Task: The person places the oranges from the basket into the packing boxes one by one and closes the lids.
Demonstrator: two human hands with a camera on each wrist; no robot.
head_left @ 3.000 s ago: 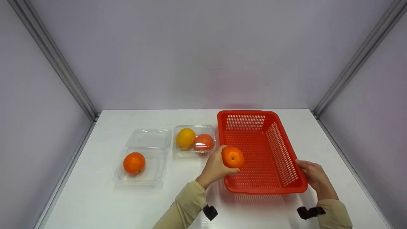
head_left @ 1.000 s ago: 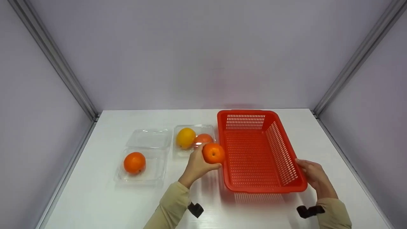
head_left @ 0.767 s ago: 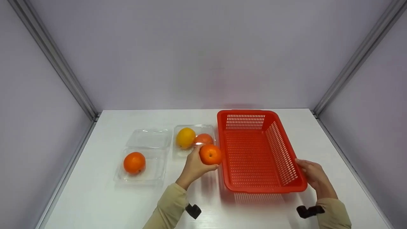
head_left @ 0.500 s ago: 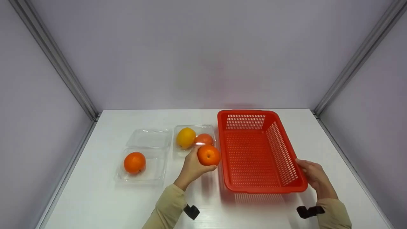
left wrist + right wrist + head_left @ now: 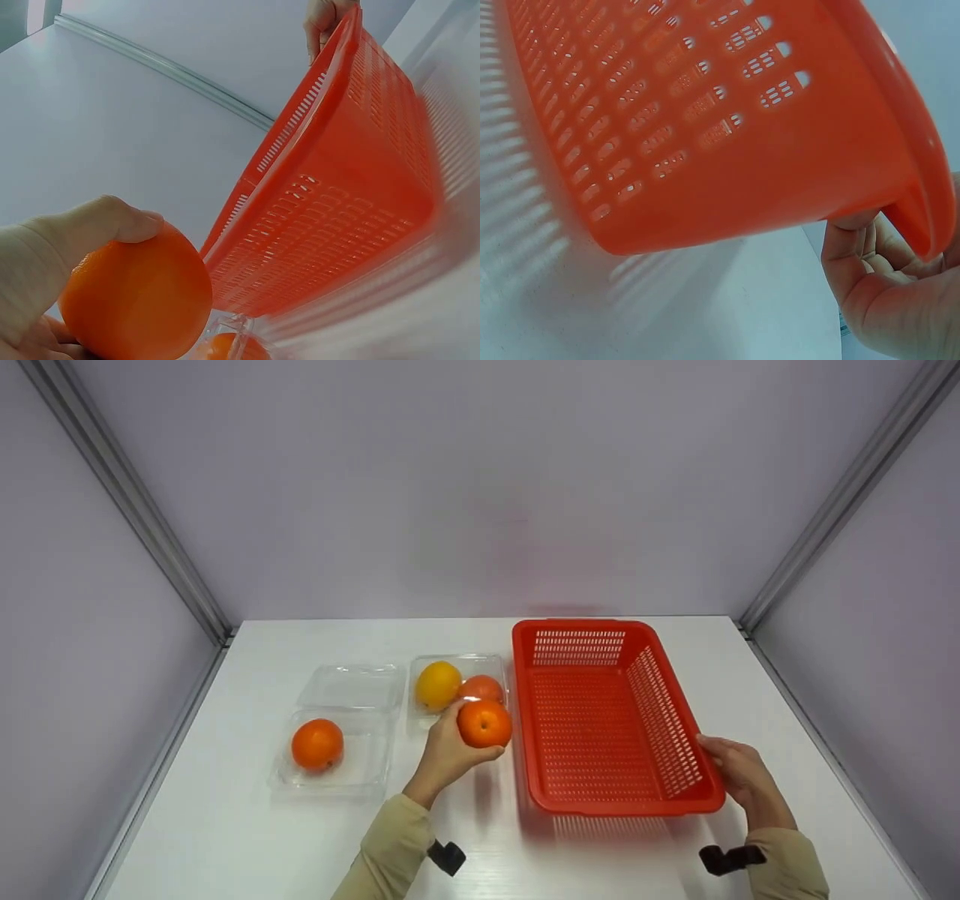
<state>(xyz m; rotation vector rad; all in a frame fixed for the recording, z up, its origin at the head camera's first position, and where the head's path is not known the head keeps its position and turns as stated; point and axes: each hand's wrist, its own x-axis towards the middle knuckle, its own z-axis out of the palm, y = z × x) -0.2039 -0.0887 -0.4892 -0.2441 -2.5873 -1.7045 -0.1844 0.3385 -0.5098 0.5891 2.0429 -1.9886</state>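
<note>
My left hand [image 5: 448,751] grips an orange [image 5: 484,724] between thumb and fingers, held above the table just left of the basket; the left wrist view shows the thumb lying over the top of the orange [image 5: 142,296]. With my right hand [image 5: 741,772] I hold the rim of a red perforated plastic basket [image 5: 526,750] at its near right side. In the right wrist view, curled fingers [image 5: 847,251] sit under the basket's rim [image 5: 922,172]. No fruit shows inside the basket. Beyond the held orange, a clear plastic box [image 5: 480,661] contains a yellow-orange fruit [image 5: 438,685] and a reddish-orange fruit [image 5: 481,688].
On the left lies an open clear clamshell box [image 5: 367,750] with one orange [image 5: 317,745] in its near half and its lid [image 5: 352,687] folded back. Pale walls enclose the white table [image 5: 225,825] at the back and both sides.
The left hand has carried the orange leftward, from over the basket's left edge to the gap in front of the clear box. The right hand and basket stay in place.
</note>
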